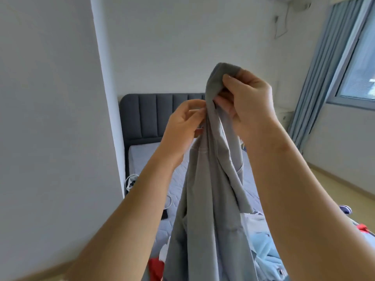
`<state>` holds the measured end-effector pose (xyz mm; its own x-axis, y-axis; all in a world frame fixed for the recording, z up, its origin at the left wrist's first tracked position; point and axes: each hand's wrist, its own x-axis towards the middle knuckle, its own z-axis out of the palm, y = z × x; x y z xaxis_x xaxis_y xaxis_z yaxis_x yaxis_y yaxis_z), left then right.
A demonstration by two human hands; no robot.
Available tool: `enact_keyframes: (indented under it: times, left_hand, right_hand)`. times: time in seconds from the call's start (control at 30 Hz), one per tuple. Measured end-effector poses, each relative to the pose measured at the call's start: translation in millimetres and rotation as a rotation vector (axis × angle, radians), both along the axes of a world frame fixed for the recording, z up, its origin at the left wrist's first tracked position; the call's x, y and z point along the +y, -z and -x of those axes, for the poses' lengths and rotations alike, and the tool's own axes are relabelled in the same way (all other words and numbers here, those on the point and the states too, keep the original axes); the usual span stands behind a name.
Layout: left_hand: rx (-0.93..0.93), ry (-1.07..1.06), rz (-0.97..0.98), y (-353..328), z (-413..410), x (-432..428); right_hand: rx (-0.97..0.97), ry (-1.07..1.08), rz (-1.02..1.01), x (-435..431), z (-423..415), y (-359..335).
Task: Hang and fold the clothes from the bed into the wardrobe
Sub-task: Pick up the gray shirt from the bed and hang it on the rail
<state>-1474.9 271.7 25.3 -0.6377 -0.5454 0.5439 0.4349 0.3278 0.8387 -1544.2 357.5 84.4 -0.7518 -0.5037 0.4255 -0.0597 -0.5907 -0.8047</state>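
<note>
bare forearms, a bare left hand (182, 124) and right hand (248, 102), short plain thumbnail

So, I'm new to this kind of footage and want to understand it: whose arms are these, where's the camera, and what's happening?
There is no machine here: these are a person's two bare arms, filmed by one camera worn on the head, looking forward and down. The left hand and the right hand each have a grip near the top of a grey garment, held up so that it hangs down. Behind it is a bed with a dark headboard. More clothes lie on the bed, among them a light blue piece and a red piece.
</note>
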Motion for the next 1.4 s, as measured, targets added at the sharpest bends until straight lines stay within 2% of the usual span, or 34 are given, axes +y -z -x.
enact_keyframes:
  times: [0.1,0.2,0.3,0.5,0.7,0.8,0.87,0.97,1.07,1.2,1.3,1.4]
  left_hand:
    - [0.092,-0.116,0.033,-7.1,-2.2,-0.6]
    - [0.161,-0.312,0.161,1.2,-5.1,0.3]
    - [0.100,-0.392,0.261,25.8,-5.9,5.7]
    - [-0.390,-0.202,0.192,120.1,0.2,24.0]
    - [-0.899,-0.335,0.188,208.7,-1.8,28.0]
    - [-1.009,-0.370,0.095,241.0,-9.6,18.5]
    - [-0.965,-0.469,0.016,254.9,-14.5,10.5]
    - [-0.775,-0.672,-0.199,262.4,-22.4,0.7]
    - [-0.656,-0.785,-0.463,261.3,-27.6,-5.1]
    - [-0.464,-0.699,-0.997,255.3,-39.9,-6.3]
    - [-0.319,-0.687,-1.182,253.2,-64.9,-8.3]
    - [-0.159,-0.746,-1.228,249.6,-103.4,-11.2]
  right_hand:
    - [0.045,0.050,0.068,6.2,-1.6,-20.4]
    - [0.046,0.149,0.055,6.4,2.9,-16.0]
    - [-0.006,0.240,-0.047,-1.1,11.6,14.9]
    - [-0.109,0.364,-0.342,-8.9,19.5,106.5]
    - [-0.288,0.352,-0.377,-2.5,10.9,170.8]
    - [-0.321,0.389,-0.446,1.6,13.7,194.7]
    - [-0.365,0.425,-0.512,3.9,16.9,214.4]
    - [-0.484,0.492,-0.577,8.8,17.8,247.9]
    - [-0.588,0.412,-0.544,14.7,9.8,277.5]
    - [-0.507,0.236,-0.686,12.5,-3.3,308.5]
    - [-0.450,0.096,-0.774,-0.1,-18.6,321.0]
    - [-0.365,-0.099,-0.811,-19.1,-48.1,323.7]
